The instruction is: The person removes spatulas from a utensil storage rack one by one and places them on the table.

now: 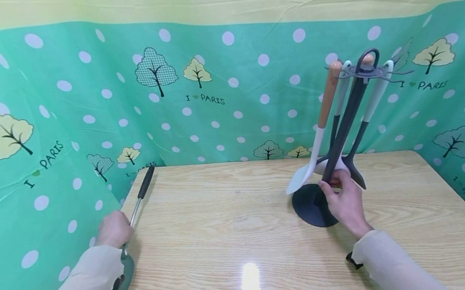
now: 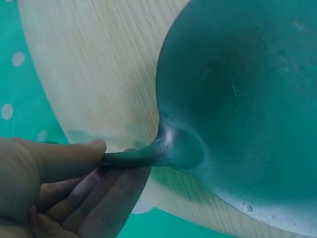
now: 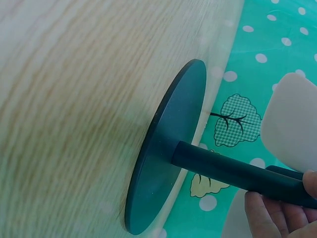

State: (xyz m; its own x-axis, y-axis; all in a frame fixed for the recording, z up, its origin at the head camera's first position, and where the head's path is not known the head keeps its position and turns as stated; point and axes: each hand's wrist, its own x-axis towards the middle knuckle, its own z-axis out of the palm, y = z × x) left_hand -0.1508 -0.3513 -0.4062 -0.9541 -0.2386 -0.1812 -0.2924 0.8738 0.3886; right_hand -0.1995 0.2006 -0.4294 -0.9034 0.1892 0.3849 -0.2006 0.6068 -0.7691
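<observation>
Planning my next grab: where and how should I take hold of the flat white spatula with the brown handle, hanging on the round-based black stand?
Best, I'd judge, mid-length on the brown handle, from the person's left: the white spatula hangs handle-up, outermost on that side, with the other hanging utensils to its right. The right hand grips the black stand lower down, leaving that handle clear.

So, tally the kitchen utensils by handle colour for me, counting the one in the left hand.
Brown-handled utensils: 2
Pale-green-handled utensils: 2
Black-handled utensil, in the left hand: 1
Total visible: 5
</observation>
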